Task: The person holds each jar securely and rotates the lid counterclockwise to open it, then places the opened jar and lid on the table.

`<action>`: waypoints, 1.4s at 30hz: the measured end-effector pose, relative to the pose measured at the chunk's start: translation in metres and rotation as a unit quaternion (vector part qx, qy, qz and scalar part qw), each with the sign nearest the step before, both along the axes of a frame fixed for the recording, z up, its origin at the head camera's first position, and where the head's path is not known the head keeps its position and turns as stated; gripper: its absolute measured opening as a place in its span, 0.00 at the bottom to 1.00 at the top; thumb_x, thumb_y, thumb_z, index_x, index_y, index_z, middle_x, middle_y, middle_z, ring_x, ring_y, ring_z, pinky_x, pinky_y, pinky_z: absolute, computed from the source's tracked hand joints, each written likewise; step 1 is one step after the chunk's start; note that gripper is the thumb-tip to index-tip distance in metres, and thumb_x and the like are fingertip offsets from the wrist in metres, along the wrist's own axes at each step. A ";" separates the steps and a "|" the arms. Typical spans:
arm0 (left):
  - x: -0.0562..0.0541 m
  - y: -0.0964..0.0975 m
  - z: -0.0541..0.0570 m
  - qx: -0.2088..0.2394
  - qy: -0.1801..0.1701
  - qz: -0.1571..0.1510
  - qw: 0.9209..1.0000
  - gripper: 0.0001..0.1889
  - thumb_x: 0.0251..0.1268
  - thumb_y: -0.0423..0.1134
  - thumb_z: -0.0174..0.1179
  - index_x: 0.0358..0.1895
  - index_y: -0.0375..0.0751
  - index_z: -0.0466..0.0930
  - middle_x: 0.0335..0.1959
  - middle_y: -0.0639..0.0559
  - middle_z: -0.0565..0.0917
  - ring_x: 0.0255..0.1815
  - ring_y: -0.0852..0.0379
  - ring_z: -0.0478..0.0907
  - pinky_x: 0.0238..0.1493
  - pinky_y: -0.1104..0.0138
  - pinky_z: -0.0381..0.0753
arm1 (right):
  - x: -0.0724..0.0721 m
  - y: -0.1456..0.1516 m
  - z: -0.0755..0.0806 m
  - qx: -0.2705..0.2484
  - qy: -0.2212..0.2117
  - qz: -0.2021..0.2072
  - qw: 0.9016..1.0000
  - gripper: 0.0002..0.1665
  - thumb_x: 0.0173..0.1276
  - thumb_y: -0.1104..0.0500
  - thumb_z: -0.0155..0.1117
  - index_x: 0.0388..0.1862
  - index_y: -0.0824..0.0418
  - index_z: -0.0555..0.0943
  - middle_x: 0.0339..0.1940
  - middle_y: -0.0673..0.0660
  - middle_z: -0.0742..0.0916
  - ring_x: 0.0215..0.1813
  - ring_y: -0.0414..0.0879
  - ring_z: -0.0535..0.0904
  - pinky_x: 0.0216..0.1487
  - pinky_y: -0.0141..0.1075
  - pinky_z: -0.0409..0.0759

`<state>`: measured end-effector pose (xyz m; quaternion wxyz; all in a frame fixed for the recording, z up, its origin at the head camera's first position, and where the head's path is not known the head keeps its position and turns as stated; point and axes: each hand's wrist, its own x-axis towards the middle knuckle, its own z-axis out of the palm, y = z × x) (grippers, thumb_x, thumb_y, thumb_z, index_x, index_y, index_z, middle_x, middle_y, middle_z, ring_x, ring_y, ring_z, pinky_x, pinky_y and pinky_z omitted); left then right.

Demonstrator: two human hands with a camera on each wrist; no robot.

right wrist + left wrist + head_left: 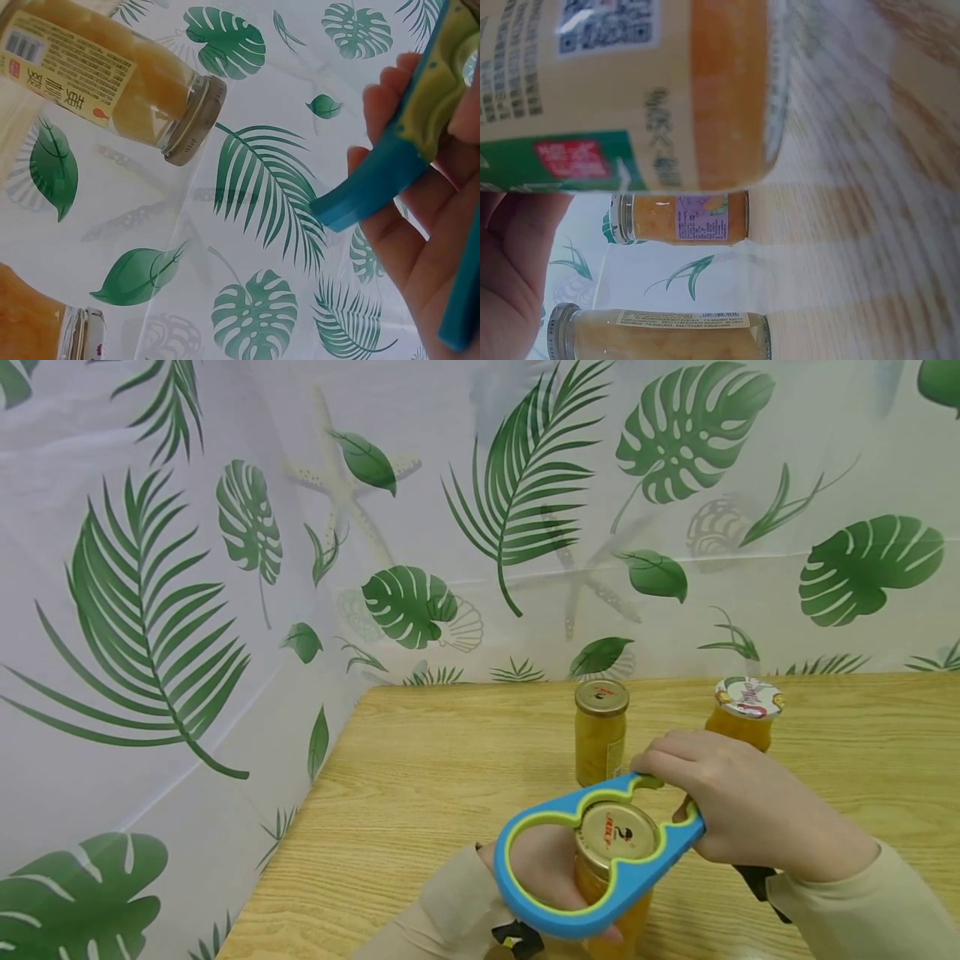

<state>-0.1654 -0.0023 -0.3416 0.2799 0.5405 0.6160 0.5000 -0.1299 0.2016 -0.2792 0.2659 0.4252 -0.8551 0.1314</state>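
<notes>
My left hand grips a glass jar of orange-yellow fruit by its side; its gold lid faces up. In the left wrist view the jar hides most of the fingers. Around the lid, in a middle notch, lies a blue jar opener with a lime-green scalloped inner edge. The fingers of my right hand are curled round the opener's narrower far end, to the right of the jar. Part of the opener also shows in the right wrist view.
Behind the held jar stands another gold-lidded jar. A third jar, with a white patterned lid, stands at the back right, partly hidden by my right hand. The wooden table meets a leaf-printed sheet behind and left.
</notes>
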 end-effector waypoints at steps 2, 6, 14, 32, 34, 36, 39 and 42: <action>0.000 0.000 0.000 0.000 0.002 0.003 1.000 0.38 0.38 0.18 0.64 0.59 0.33 0.58 0.54 0.39 0.68 0.51 0.69 0.65 0.58 0.71 0.61 | 0.000 0.000 0.000 0.004 -0.001 -0.001 1.000 0.33 0.22 0.73 0.64 0.36 0.55 0.77 0.32 0.42 0.77 0.32 0.38 0.72 0.30 0.34 0.76; -0.001 0.000 0.000 -0.012 0.005 0.017 1.000 0.40 0.38 0.18 0.65 0.60 0.34 0.58 0.54 0.44 0.69 0.52 0.69 0.65 0.57 0.71 0.61 | -0.001 0.000 -0.001 0.008 -0.002 -0.006 1.000 0.33 0.22 0.73 0.65 0.36 0.55 0.77 0.32 0.42 0.77 0.32 0.38 0.72 0.30 0.35 0.76; -0.002 -0.002 0.006 -0.008 0.050 0.028 0.998 0.44 0.37 0.19 0.66 0.63 0.35 0.53 0.58 0.46 0.65 0.55 0.68 0.62 0.59 0.71 0.59 | -0.002 0.001 -0.002 0.012 0.019 -0.032 0.999 0.32 0.20 0.72 0.66 0.35 0.58 0.78 0.31 0.46 0.78 0.31 0.40 0.73 0.30 0.36 0.76; -0.024 -0.015 0.004 -0.006 0.124 0.132 0.984 0.32 0.34 0.28 0.72 0.50 0.36 0.71 0.42 0.51 0.79 0.40 0.68 0.74 0.46 0.72 0.72 | -0.008 0.005 -0.002 -0.015 0.034 -0.137 0.990 0.29 0.19 0.72 0.64 0.32 0.63 0.76 0.26 0.52 0.78 0.24 0.43 0.70 0.21 0.36 0.70; -0.025 -0.018 0.011 -0.006 0.157 0.154 0.976 0.30 0.34 0.30 0.72 0.49 0.35 0.72 0.41 0.51 0.80 0.41 0.69 0.73 0.47 0.73 0.71 | -0.009 0.006 -0.004 -0.019 0.027 -0.147 0.989 0.29 0.19 0.73 0.64 0.32 0.63 0.76 0.26 0.53 0.78 0.24 0.44 0.70 0.22 0.37 0.70; -0.028 -0.022 0.013 -0.001 0.156 0.172 0.973 0.30 0.34 0.29 0.72 0.48 0.35 0.73 0.42 0.50 0.80 0.42 0.68 0.73 0.48 0.72 0.70 | -0.010 0.007 -0.005 -0.020 0.023 -0.157 0.987 0.29 0.19 0.73 0.64 0.32 0.63 0.76 0.27 0.53 0.78 0.25 0.44 0.70 0.22 0.38 0.70; -0.037 -0.026 0.007 0.016 0.138 0.196 0.971 0.34 0.32 0.28 0.72 0.52 0.36 0.69 0.46 0.49 0.77 0.46 0.64 0.72 0.51 0.69 0.69 | -0.011 0.007 -0.006 -0.019 0.019 -0.167 0.986 0.28 0.21 0.73 0.64 0.31 0.63 0.75 0.27 0.53 0.78 0.25 0.44 0.70 0.23 0.38 0.70; -0.050 -0.031 -0.005 0.012 0.127 0.240 0.962 0.36 0.31 0.30 0.73 0.53 0.39 0.69 0.46 0.51 0.77 0.46 0.63 0.72 0.50 0.68 0.69 | -0.012 0.007 -0.006 -0.019 0.015 -0.175 0.984 0.27 0.22 0.73 0.64 0.31 0.63 0.75 0.27 0.53 0.78 0.25 0.44 0.71 0.22 0.38 0.71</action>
